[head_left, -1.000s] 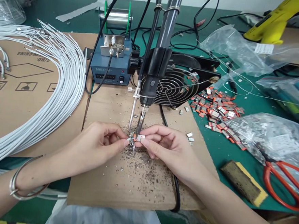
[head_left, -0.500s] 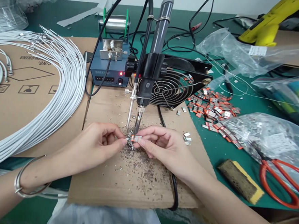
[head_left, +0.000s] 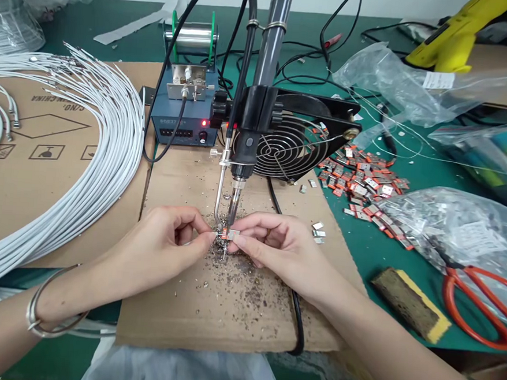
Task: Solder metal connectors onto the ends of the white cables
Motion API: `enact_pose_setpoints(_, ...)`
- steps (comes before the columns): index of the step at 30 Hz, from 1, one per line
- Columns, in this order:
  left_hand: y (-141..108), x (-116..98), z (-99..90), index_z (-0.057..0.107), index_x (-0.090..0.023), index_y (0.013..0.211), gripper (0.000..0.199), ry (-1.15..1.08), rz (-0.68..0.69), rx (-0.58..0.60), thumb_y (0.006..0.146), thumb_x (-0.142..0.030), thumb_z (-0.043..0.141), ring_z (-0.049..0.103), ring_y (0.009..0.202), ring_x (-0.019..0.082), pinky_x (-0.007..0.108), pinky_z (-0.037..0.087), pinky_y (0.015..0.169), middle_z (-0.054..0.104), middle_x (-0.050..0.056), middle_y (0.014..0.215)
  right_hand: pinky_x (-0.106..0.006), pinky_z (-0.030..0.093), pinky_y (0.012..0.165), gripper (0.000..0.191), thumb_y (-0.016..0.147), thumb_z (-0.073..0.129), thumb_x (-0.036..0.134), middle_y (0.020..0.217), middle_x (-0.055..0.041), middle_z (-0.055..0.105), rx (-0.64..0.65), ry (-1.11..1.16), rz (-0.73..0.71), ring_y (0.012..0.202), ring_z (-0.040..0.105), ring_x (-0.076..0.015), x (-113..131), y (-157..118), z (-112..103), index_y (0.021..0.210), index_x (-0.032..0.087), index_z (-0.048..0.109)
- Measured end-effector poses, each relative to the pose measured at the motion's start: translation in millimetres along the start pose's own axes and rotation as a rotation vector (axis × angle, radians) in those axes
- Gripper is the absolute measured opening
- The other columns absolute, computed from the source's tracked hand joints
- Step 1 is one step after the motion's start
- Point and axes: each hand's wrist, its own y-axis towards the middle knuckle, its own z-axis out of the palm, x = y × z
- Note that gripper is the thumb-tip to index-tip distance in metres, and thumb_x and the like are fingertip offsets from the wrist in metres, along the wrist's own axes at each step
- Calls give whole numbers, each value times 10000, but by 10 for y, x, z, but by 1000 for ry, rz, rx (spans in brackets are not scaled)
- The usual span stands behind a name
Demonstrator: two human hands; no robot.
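Fingers of the right hand are clamped on a small metal connector with an orange part, and they keep it level directly below the soldering iron. Thumb and index finger of the left hand are pressed together on a thin pale piece, which meets the orange end of the connector; it is too small to tell exactly what it is. Beside the iron, a bent metal tube comes down to the same place. Whether the tip touches the connector, I cannot tell.

Below both hands lies a cardboard sheet, on which dark crumbs are scattered. Behind it stands a blue box with a red lamp lit, and a spool is mounted above. Just right of the iron a black fan is leaning. On the left side rests a curved bundle of white cables. To the right, on the green bench, are a pile of connectors, a sponge and red-handled scissors.
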Motion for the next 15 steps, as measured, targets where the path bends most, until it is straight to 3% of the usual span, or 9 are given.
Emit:
enact_pose_setpoints(8,-12,2,24,612,-171,752,208,46,35,-17,829,-317,485,344,467,91,205,252,434,375,-57,502,-166,455,508,58,685,697,166,637,2,694,-12,23,24,568,621,-77,6,-6,-3,734,180,671)
enact_pose_setpoints(15,-8,-38,4,604,-181,730,207,88,21,-19,824,-327,492,328,452,83,196,245,426,340,-69,486,-174,406,447,115,643,710,185,615,2,667,-39,-51,8,505,560,-75,-12,-7,25,741,176,651)
